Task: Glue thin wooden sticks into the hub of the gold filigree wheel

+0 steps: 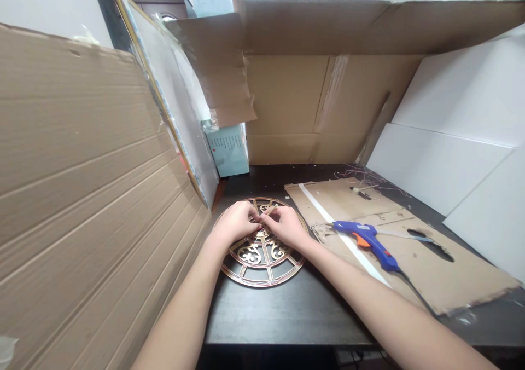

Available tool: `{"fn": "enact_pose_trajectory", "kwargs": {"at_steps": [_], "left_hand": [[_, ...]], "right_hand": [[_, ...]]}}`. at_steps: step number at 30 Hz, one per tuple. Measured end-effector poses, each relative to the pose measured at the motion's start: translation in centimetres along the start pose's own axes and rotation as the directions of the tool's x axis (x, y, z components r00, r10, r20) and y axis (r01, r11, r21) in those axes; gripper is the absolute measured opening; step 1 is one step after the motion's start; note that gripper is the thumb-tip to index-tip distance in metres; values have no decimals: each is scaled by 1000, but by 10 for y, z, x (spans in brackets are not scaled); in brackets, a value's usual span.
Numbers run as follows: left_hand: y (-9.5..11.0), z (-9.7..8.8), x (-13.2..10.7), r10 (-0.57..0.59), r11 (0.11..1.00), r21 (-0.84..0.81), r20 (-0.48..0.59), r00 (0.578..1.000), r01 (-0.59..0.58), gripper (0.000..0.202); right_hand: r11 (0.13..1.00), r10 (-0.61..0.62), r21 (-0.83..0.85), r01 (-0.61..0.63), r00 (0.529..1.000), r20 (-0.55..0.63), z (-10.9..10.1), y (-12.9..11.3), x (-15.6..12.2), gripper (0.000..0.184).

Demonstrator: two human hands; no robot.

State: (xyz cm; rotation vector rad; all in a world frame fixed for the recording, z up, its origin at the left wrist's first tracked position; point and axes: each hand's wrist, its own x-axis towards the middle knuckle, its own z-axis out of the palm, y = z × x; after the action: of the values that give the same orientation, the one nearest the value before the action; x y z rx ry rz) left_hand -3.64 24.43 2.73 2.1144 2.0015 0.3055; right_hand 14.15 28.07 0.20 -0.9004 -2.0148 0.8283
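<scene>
Positioning apparently underway: right hand [286,227] pinches slim tan strip [271,209] over metallic-gold openwork disc [266,256]; left hand [235,221], grip indeterminable; next move needs steady alignment.

Two hands were in view, one left hand [238,220] and one right hand [287,225], with one stick [270,209] and one round disc [267,258] that showed at least three curly ornaments [249,253]. There was one glue gun [363,229] with one trigger [362,241], one flat cardboard sheet [426,274] with two holes [430,244] and one white strip [363,258], one pale blue box [227,151], three white panels [471,85] and one table [246,323].
</scene>
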Motion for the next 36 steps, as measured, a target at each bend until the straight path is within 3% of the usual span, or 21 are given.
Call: {"fn": "enact_pose_trajectory", "kwargs": {"at_steps": [36], "left_hand": [[-4,5,2,17,1000,-5,-23,1000,-17,21]], "right_hand": [[998,52,28,-51,999,-8,-2,-1,1,18]]}}
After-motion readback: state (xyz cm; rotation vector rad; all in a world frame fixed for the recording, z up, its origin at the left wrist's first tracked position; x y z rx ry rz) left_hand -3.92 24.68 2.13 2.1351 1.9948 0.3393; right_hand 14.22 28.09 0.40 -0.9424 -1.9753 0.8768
